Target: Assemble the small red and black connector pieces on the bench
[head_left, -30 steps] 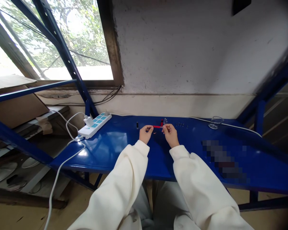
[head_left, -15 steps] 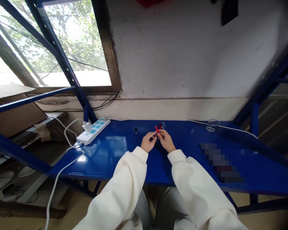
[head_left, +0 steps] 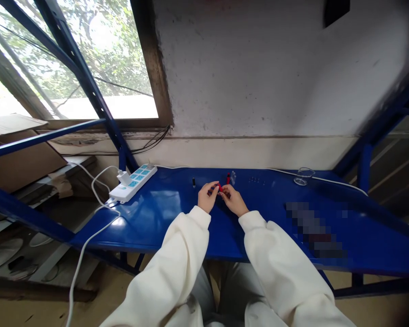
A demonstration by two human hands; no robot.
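Observation:
Over the blue tabletop (head_left: 167,236) my two hands meet at a small red tube (head_left: 220,187), whose exact kind I cannot make out. My left hand (head_left: 207,197) pinches it from the left, thumb and fingers together. From the other side my right hand (head_left: 234,200) grips it with its fingertips, which hide part of it. Just behind the hands stands another red tube with a dark top (head_left: 228,177), beside some small clear pieces (head_left: 233,177). A little black tube (head_left: 193,182) stands upright to the left of my left hand.
A white power strip (head_left: 132,183) with plugged cables lies at the table's left end. Several tiny clear pieces (head_left: 255,180) sit right of the hands, before a clear round container (head_left: 300,180). A blurred dark object (head_left: 313,229) lies front right. Blue rack posts (head_left: 364,163) flank the table.
The red tube has tipped from slanting upward to lying lower between my fingers, and more of it is covered. My hands have shifted slightly left.

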